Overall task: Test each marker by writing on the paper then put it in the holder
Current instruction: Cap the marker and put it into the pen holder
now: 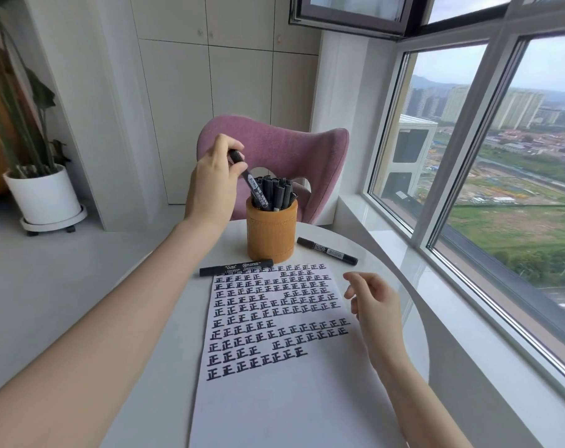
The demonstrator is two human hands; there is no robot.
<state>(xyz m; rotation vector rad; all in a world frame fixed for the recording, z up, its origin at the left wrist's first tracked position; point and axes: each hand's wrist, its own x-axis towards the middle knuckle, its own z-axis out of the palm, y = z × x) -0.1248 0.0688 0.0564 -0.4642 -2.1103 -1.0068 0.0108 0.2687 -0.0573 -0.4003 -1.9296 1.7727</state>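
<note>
the left hand (pixel 214 185) grips a black marker (pixel 249 182), tip down in the holder (pixel 271 234). the right hand (pixel 373 302) hovers loose-fingered and unladen beside the paper (pixel 274 399).

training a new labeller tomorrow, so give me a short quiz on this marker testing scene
1. True or false: the left hand grips a black marker whose lower end is inside the orange cylindrical holder.
2. How many loose black markers lie on the round white table? A one, B two, C four.
3. Fill in: the right hand, near the right edge of the written white paper, holds ____.
Key: 1 true; 2 B; 3 nothing.
</note>
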